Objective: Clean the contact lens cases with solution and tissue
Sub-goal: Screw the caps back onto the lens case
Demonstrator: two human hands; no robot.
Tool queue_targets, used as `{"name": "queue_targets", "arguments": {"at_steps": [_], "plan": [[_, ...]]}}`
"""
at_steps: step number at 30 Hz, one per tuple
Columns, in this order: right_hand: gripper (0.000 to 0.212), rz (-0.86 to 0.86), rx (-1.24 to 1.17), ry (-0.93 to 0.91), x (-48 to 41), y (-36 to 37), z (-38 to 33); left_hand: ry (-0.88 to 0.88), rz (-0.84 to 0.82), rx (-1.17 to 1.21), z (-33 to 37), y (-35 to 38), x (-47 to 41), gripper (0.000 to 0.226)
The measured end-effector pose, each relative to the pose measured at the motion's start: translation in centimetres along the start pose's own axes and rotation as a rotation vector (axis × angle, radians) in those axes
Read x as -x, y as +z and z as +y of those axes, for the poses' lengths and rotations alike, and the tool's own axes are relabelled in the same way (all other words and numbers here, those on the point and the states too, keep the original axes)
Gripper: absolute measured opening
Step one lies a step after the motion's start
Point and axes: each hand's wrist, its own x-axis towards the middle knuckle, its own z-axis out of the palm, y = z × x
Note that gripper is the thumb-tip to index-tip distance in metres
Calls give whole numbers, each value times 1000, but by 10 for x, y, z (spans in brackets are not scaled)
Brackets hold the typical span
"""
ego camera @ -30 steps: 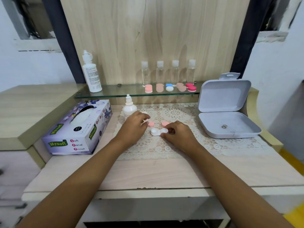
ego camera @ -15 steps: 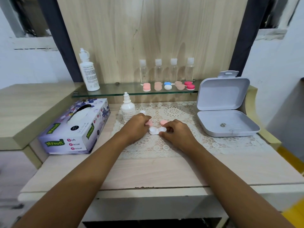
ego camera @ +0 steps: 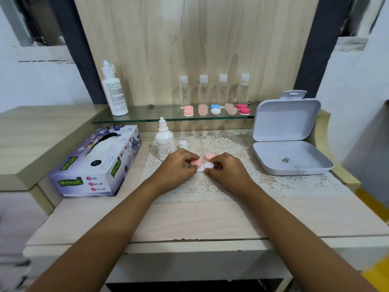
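Observation:
A white contact lens case (ego camera: 205, 166) lies on the lace mat (ego camera: 221, 186) between my hands. My left hand (ego camera: 179, 167) pinches a pink cap (ego camera: 195, 162) over the case's left well. My right hand (ego camera: 226, 171) grips the case's right end with curled fingers. A second pink cap (ego camera: 209, 157) lies on the mat just behind the case. A small solution bottle (ego camera: 164, 142) stands uncapped behind my left hand, its white cap (ego camera: 183, 144) beside it. A tissue box (ego camera: 96, 165) sits at the left.
A glass shelf (ego camera: 160, 118) carries a tall white bottle (ego camera: 113, 91), several clear small bottles (ego camera: 213, 90) and several coloured lens cases (ego camera: 215, 109). An open grey plastic box (ego camera: 288, 142) stands on the mat at the right. The table's front edge (ego camera: 189, 239) is near me.
My left hand has brought the pink cap down over the left well of the white case. My right hand stays on the case's right end.

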Motion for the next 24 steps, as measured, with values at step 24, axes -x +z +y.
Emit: {"name": "queue_targets", "arguments": {"at_steps": [24], "plan": [[37,-2,8,-6,0,0,0,-37,-17,71,-4,6,6,39]]}}
